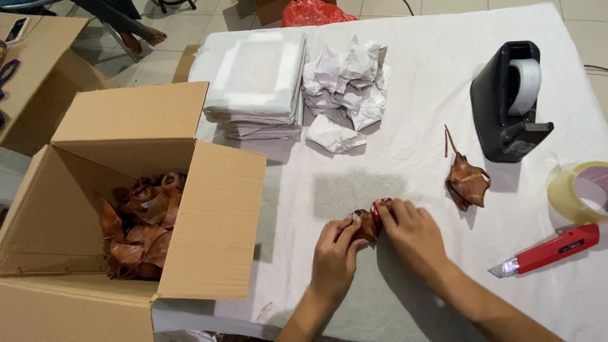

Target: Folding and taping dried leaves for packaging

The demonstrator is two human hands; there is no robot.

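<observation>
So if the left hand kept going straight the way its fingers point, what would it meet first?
Past the brown wrapped piece held by both hands, the left hand points up and right across bare white tablecloth; the way looks free, probably passing between the crumpled white papers and the loose brown leaf-like piece.

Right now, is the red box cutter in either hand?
No. The red box cutter lies on the white table cover, apart from both hands, which hold a small brown wrapped item.
</observation>
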